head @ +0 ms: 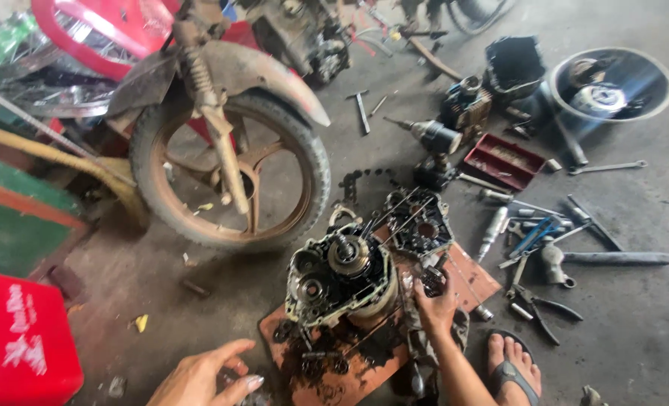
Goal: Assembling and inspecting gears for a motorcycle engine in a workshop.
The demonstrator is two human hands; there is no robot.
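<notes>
On a concrete workshop floor, I see the engine crankcase [342, 277] resting on a rust-coloured board [466, 280], its open face with gears turned up toward me and tipped a little to the left; its long axis runs from lower left to upper right. A second case half [418, 224] lies just beyond it, touching the board's far edge. My right hand [434, 302] reaches in from the lower right, forearm angled up and leftward, fingers curled narrowly around a small dark part [433, 280] at the crankcase's right side. My left hand [203, 374] hovers low at the frame's bottom, palm down, fingers spread loosely and holding nothing, near the board's left corner. A motorcycle wheel [233, 169] stands upright behind. Pliers [536, 307] and wrenches lie scattered to the right, beside my sandalled foot [513, 366].
</notes>
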